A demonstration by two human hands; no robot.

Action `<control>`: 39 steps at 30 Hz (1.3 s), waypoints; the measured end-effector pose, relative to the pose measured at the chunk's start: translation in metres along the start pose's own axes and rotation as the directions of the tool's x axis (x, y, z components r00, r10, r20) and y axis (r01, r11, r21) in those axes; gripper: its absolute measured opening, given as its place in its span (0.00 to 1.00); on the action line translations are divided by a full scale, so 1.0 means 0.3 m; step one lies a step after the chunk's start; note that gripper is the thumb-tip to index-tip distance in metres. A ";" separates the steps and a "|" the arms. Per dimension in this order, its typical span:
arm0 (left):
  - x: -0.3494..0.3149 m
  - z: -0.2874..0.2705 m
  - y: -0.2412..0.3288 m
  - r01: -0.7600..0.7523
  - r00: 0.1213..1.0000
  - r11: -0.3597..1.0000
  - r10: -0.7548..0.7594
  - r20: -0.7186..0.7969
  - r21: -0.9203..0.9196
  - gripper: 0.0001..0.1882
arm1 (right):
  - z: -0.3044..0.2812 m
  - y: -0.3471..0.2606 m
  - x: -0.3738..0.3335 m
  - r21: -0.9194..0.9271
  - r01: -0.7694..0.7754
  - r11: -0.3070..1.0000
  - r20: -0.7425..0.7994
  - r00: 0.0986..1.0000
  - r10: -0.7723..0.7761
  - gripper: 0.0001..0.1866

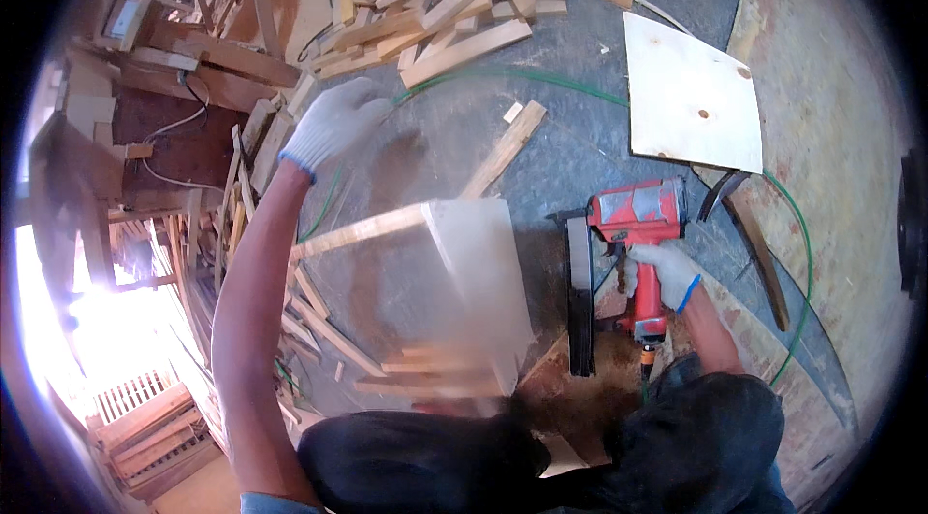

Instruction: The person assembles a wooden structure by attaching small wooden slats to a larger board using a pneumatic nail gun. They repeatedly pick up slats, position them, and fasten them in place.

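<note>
My right hand (663, 274), in a white glove with a blue cuff, is closed round the handle of a red pneumatic nail gun (636, 214). Its long black magazine points down beside a pale board. An air hose fitting shows at the handle's lower end. My left hand (338, 123), also gloved, reaches out at the far left near the stacked wood strips (464, 55); its fingers are smeared by motion. Between my arms stands a blurred pale board (483, 268) with wooden strips (372, 229) running against it.
A white knotty panel (694, 99) lies at the far right. A green air hose (807, 263) curves across the floor (570, 137). One loose wood strip (505, 149) lies mid-floor. More timber is piled at the left, and a dark curved piece (759, 253) lies right of the nail gun.
</note>
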State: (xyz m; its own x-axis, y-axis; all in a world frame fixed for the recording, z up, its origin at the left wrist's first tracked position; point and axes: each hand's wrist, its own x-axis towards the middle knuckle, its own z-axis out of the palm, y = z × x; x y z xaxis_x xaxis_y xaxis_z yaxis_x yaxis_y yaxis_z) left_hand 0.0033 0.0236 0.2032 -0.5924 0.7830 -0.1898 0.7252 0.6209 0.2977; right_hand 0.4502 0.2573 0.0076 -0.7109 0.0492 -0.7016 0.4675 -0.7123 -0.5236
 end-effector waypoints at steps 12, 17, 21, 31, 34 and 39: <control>0.649 0.197 -0.096 0.104 0.994 0.993 -0.104 0.015 0.048 0.33 | 0.005 0.005 -0.005 -0.135 0.013 0.991 -0.090 0.996 -0.026 0.12; 0.736 0.247 -0.072 0.065 0.998 0.996 -0.065 -0.002 0.054 0.43 | -0.034 0.046 0.028 -0.143 -0.027 0.989 -0.114 0.993 0.011 0.10; 0.817 0.306 0.035 -0.035 0.970 0.882 -0.084 -0.230 -0.471 0.36 | -0.030 0.040 0.023 -0.141 -0.073 0.987 -0.152 0.987 0.052 0.10; 0.819 0.306 0.148 0.009 0.998 0.684 -0.046 -0.031 -0.729 0.13 | -0.056 0.081 0.051 -0.221 -0.007 0.975 -0.168 0.985 -0.031 0.09; 0.634 0.371 0.205 -0.373 0.918 0.908 0.391 0.063 -0.192 0.12 | -0.043 0.068 0.033 -0.195 0.000 0.981 -0.195 0.980 -0.039 0.06; 0.669 0.288 0.254 -0.063 0.960 0.997 0.052 -0.274 -0.033 0.27 | -0.024 0.054 0.040 -0.137 -0.027 0.990 -0.193 0.981 0.001 0.07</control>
State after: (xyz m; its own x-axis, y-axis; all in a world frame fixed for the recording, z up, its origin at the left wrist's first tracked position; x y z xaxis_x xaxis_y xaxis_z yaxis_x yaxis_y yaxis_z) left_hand -0.0300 0.2313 0.1070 -0.6274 0.7736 0.0893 0.7493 0.5685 0.3397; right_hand 0.4531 0.2512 -0.0129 -0.5961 0.1827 -0.7818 0.5545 -0.6106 -0.5654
